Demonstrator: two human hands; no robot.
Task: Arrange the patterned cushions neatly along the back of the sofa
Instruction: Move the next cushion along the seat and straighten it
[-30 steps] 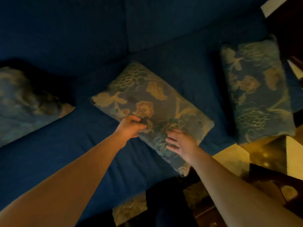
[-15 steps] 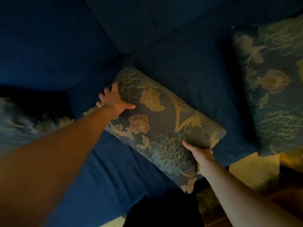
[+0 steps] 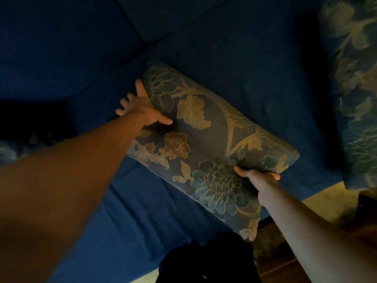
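The floral cushion [image 3: 204, 152] is lying diagonally on the blue sofa [image 3: 255, 78] seat. The left hand [image 3: 142, 107], fingers splayed, is pressing its far end; the right hand [image 3: 259, 178] is gripping its near edge. A second cushion [image 3: 357, 99] is lying at right.

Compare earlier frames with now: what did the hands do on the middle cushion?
The left hand slid from the near edge of the middle cushion to its far left end, fingers spread. The right hand moved to the right-hand edge and grips it, thumb on top. It still lies diagonally on the sofa; the right cushion untouched.
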